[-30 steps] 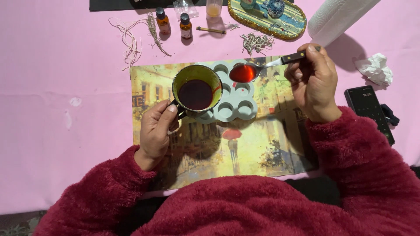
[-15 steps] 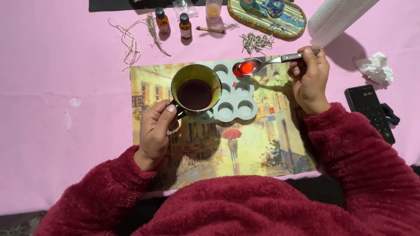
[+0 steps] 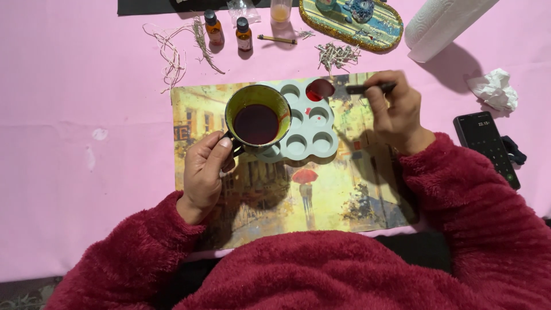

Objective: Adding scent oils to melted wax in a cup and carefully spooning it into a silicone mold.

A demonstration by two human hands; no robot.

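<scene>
Your spoon (image 3: 321,89) has moved up over the top cup of the tray (image 3: 304,123), which shows red. Other cups look empty. Right hand (image 3: 396,109) pinches it; left hand (image 3: 206,166) grips the pot (image 3: 257,121).

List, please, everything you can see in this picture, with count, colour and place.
mug: 1, green, dark red liquid inside, over mould's left side
mould: 1, pale grey, on placemat
spoon: 1, dark handle, red liquid, over mould's top right cavity
placemat: 1, painted street scene, centre
bottles: 2, amber, top
paper roll: 1, white, top right
phone: 1, black, right
left hand: holds mug handle
right hand: holds spoon
</scene>
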